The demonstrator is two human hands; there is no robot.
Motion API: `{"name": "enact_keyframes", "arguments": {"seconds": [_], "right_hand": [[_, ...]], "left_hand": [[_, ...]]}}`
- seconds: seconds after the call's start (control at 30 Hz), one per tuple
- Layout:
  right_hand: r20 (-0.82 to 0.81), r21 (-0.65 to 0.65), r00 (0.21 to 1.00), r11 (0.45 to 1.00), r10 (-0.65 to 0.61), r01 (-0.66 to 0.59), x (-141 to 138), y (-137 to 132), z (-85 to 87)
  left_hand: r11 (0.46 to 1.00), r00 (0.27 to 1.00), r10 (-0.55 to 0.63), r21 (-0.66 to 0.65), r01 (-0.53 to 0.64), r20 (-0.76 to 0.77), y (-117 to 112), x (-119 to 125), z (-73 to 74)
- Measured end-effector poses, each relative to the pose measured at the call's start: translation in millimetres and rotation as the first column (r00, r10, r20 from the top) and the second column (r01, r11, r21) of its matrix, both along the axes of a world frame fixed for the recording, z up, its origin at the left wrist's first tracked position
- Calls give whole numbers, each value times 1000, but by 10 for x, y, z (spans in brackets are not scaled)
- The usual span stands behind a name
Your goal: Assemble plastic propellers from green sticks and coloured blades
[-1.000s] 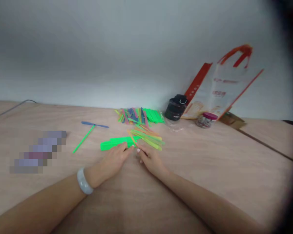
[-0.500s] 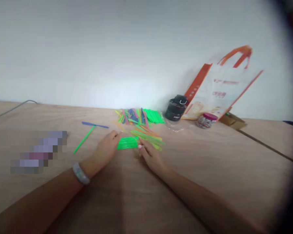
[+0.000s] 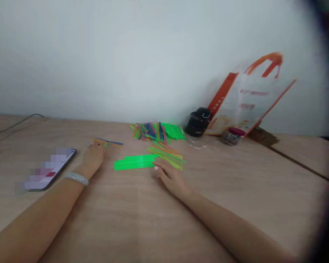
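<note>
My left hand [image 3: 93,155] is closed at the left, its fingertips on a thin orange blade that lies along a blue propeller blade [image 3: 116,143]. Most of the green stick under that propeller is hidden by the hand. A row of bright green plastic sticks [image 3: 134,162] lies flat in the middle, with uneven left ends. My right hand [image 3: 168,175] has its fingers curled against the row's right end. Just behind it, yellow, orange and green blades [image 3: 167,153] lie in a loose pile.
Farther back lie mixed coloured blades [image 3: 148,130] and bagged green sticks [image 3: 174,131]. A black bottle [image 3: 199,122], a red-lidded jar [image 3: 232,136] and a white-orange bag [image 3: 244,102] stand right. A phone [image 3: 53,171] lies left; a cable [image 3: 19,124] runs behind.
My left hand has left the green sticks and moved left to the blue propeller. An orange blade now lies beside that propeller. My right hand has stayed at the sticks' right end.
</note>
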State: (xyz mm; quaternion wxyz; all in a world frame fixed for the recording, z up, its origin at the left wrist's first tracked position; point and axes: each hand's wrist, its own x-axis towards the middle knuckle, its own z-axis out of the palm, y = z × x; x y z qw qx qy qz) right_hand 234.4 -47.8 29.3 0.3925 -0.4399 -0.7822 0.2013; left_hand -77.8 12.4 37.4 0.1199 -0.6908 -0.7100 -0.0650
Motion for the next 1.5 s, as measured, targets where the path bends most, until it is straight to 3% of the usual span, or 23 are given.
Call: {"name": "enact_keyframes", "arguments": {"seconds": [0.2,0.33,0.43,0.57,0.63,0.7,0.8,0.9,1.03,1.5], "right_hand": [[60,51,998,999,0,-3,43,27,4],[220,154,967,983,-131,98,201,149,25],[334,294,903,940,-272,175,342,270,24],[450,361,812,907,-371,215,438,379,-14],[485,371,783,903,-389,219,443,401,-33],[506,368,770,904,-390,216,437,408,-43],[499,366,778,907,-381,209,429,401,-43],[486,377,797,909,-359,180,423,387,-37],[514,375,789,915,-338,148,405,373,-35],[535,359,760,913,-370,193,342,401,-41]], "left_hand": [[1000,1000,6,-10,-6,7,29,-42,16],[1000,1000,-13,1,13,7,38,-55,2],[1000,1000,-17,9,16,8,21,-43,5],[992,1000,-26,124,25,12,-35,42,54],[976,994,-110,190,103,26,-82,152,80],[940,959,-280,212,266,41,-152,320,89],[810,817,-575,168,562,38,-309,641,62],[717,716,-696,102,690,54,-475,924,26],[699,696,-716,52,714,62,-576,1075,1],[736,722,-670,28,677,173,-542,1116,-63]]}}
